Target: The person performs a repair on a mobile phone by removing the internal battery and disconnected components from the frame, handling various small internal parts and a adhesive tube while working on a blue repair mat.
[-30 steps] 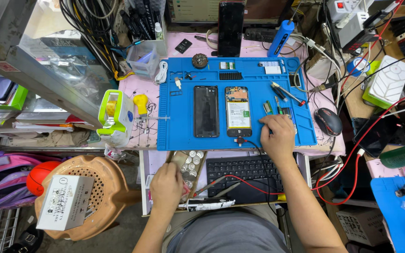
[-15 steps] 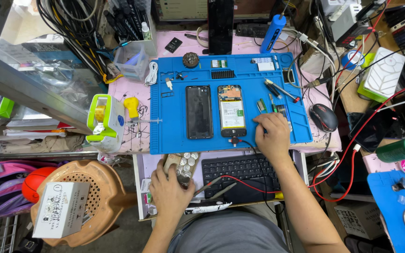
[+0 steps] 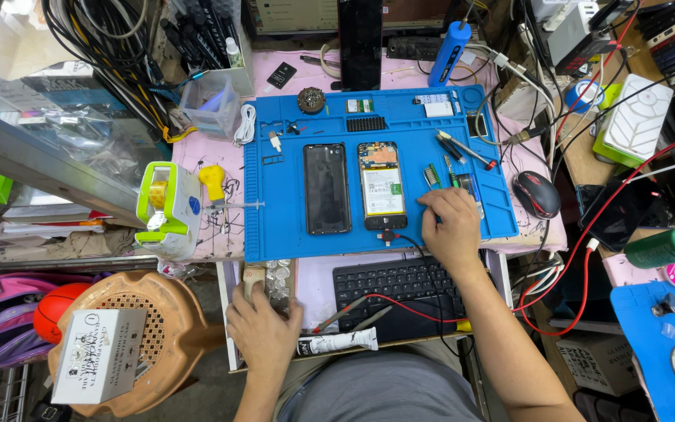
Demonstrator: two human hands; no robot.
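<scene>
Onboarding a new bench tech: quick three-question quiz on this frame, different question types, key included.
1. True or false: the right hand rests on the blue mat.
2. Which lies closer to the right hand: A the opened phone, B the black phone?
3. Fill in: the left hand is at a tray of small round ____, below the mat.

Key: 1 true; 2 A; 3 parts, kind too small to tell.
</scene>
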